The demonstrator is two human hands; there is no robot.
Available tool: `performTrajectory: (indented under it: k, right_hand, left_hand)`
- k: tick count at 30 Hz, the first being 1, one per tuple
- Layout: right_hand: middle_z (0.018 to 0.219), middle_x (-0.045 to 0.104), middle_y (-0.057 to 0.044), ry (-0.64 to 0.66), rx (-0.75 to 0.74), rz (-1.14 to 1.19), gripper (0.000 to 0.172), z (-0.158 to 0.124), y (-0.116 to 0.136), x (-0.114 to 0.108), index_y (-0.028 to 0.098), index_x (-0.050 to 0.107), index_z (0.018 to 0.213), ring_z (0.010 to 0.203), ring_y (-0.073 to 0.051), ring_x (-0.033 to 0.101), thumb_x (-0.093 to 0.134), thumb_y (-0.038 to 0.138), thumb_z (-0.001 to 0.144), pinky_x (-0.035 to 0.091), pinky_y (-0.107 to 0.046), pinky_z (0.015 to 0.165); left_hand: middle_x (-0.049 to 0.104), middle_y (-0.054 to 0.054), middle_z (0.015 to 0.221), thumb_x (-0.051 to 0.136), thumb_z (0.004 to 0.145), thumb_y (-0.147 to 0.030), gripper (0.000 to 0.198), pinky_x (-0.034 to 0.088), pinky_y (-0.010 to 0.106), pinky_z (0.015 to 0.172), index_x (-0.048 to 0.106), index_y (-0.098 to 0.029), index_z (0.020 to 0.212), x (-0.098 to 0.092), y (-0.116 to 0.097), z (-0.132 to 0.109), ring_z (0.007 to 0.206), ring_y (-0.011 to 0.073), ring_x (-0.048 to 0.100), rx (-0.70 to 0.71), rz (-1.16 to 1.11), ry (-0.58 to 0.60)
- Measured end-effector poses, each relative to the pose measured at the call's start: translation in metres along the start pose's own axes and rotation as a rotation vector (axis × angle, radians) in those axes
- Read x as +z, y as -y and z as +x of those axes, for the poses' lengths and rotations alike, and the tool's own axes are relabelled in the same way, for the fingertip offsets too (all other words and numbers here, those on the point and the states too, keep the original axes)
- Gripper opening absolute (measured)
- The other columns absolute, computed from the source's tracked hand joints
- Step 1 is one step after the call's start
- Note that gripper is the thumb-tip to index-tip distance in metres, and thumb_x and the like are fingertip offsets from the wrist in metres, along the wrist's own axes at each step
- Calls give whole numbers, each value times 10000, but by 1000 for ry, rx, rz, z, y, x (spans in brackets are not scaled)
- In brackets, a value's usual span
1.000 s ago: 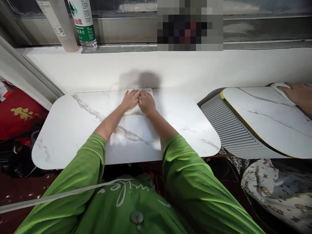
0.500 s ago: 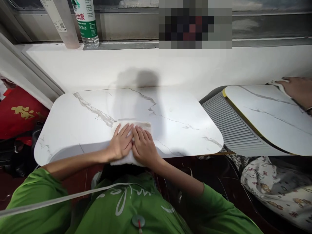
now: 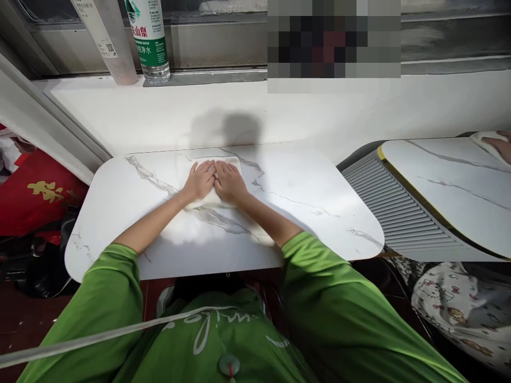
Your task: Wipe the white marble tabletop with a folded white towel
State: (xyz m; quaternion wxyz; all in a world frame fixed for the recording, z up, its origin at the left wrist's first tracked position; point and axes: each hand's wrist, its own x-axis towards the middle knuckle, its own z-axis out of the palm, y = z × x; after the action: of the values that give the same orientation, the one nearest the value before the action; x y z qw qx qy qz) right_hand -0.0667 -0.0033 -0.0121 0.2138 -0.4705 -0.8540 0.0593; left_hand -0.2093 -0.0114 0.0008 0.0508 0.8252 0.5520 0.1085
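A white cloth (image 3: 215,200) lies flat on the white marble-patterned tabletop (image 3: 319,213), near its back edge. Flat on the left part of the cloth rests my left hand (image 3: 200,181), fingers stretched forward. My right hand (image 3: 229,182) presses beside it, touching it at the fingertips, also with its fingers laid out straight. Both palms cover much of the cloth, and neither hand grips it.
On the window ledge stand a green-labelled water bottle (image 3: 154,50) and a frosted bottle (image 3: 115,53). A second marble-patterned table (image 3: 459,181) is at right, where another person's hand (image 3: 499,146) touches a cloth. A red bag (image 3: 40,191) lies at left.
Both my hands and the cloth have slid forward over the tabletop, away from my body, and my arms have stretched out. The other person's hand has shifted toward the right edge of view.
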Motion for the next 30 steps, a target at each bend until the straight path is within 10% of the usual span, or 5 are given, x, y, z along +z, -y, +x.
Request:
performTrajectory:
  k: [5, 9, 24, 30]
  right_hand:
    - [1401, 547, -216, -13, 123, -16, 498, 52, -13, 9, 18, 503, 1320, 1329, -304, 461, 372, 124, 852, 302, -440, 1144]
    - [1459, 506, -191, -12, 107, -39, 535, 48, -9, 8, 3, 467, 1385, 1382, -273, 415, 350, 129, 878, 259, -403, 1173]
    - [1505, 410, -278, 70, -198, -101, 600, -131, 112, -8, -28, 425, 1441, 1401, -389, 360, 375, 265, 920, 275, -521, 1129]
    - [1403, 499, -298, 76, -314, -35, 597, -118, 120, -7, -42, 500, 1358, 1310, -404, 422, 435, 281, 860, 306, -537, 1086]
  left_hand:
    - [384, 81, 1576, 282, 978, -153, 479, 174, 439, 1226, 491, -179, 1409, -7, 28, 51, 1462, 178, 324, -31, -8, 24]
    - [375, 87, 1580, 279, 1007, -202, 447, 190, 474, 1216, 518, -202, 1385, -5, 25, 42, 1467, 207, 316, -78, 3, -29]
    - [325, 162, 1592, 299, 1007, -256, 483, 151, 552, 1230, 444, -134, 1451, -28, -36, -186, 1495, 276, 260, 12, 36, 54]
    - [293, 157, 1606, 268, 1014, -237, 477, 32, 631, 1213, 444, -156, 1450, -36, -29, -198, 1509, 278, 221, -66, 15, 106]
